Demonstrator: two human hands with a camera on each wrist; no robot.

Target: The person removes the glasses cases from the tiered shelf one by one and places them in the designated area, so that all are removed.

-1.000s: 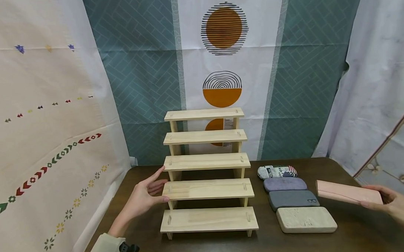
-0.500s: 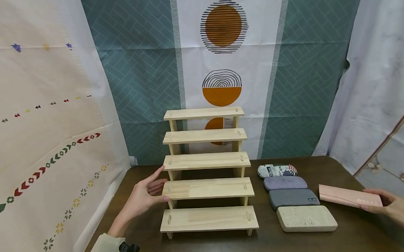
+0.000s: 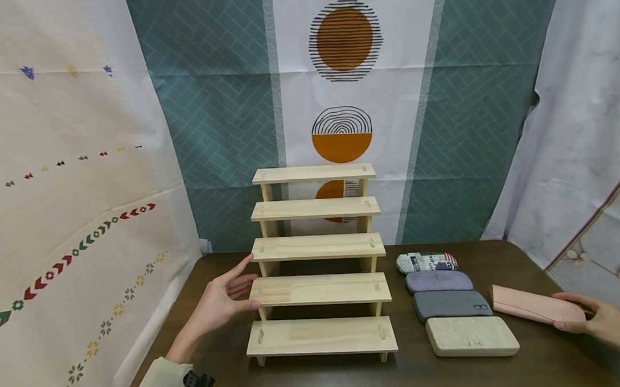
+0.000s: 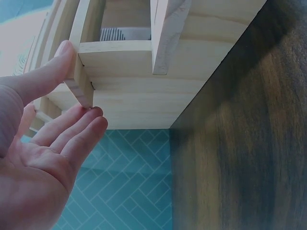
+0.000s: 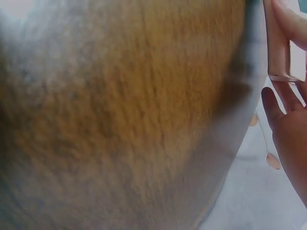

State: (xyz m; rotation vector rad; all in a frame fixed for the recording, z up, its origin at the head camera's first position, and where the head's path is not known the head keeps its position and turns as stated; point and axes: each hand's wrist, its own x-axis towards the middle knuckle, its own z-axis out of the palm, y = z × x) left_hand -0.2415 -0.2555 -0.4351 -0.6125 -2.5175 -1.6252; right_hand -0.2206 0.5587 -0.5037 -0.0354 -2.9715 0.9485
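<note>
A pale wooden stepped display shelf [image 3: 319, 247] stands mid-table. My left hand [image 3: 219, 305] is at its left side, the thumb on the front corner of the second board from the bottom and the index fingertip at the board above. In the left wrist view my left hand [image 4: 53, 129] pinches a board's end between thumb and fingertips. My right hand [image 3: 598, 320] grips a pink flap eyeglass case [image 3: 534, 304] by its right end, low over the table at the far right. The pink case [image 5: 278, 48] shows only partly in the right wrist view.
Left of the pink case lie a newsprint-patterned case [image 3: 426, 262], a purple case [image 3: 438, 280], a grey-blue case with a glasses print [image 3: 449, 303] and a cream case [image 3: 471, 337], in a column on the dark wooden table [image 3: 316, 381]. Patterned cloths [image 3: 226, 134] hang around it.
The pink eyeglass case has come slightly down and turned in my right hand, its left end lower than before. My left hand keeps its place on the shelf.
</note>
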